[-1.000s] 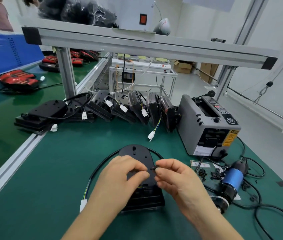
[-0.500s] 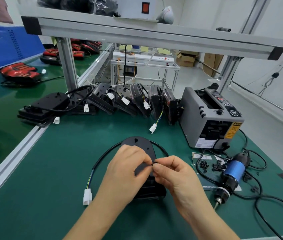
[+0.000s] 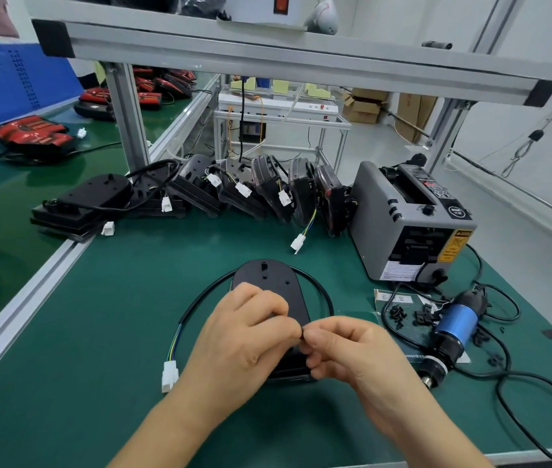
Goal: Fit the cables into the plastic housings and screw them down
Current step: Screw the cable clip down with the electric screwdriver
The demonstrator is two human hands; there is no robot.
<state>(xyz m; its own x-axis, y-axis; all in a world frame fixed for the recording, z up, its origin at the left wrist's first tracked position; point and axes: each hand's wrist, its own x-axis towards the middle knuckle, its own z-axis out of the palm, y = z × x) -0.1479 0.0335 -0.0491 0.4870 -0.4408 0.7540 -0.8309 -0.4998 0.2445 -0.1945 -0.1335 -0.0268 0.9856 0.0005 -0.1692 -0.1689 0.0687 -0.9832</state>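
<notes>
A black plastic housing (image 3: 269, 282) lies flat on the green mat in front of me, its near half hidden under my hands. Its black cable (image 3: 200, 300) loops round the left side and ends in a white connector (image 3: 170, 376). My left hand (image 3: 244, 336) and my right hand (image 3: 342, 346) meet fingertip to fingertip over the housing's middle, both pinching a small black part (image 3: 302, 333) between them. A blue electric screwdriver (image 3: 453, 327) lies on the mat to the right.
A grey tape dispenser (image 3: 406, 224) stands at the right. A row of several black housings (image 3: 267, 194) with white connectors leans at the back. Small black screws and clips (image 3: 409, 315) lie beside the screwdriver, whose cord (image 3: 537, 410) loops near the front edge.
The view has tilted down slightly. My fingertips have drawn closer together over the housing and now touch around the small black part.
</notes>
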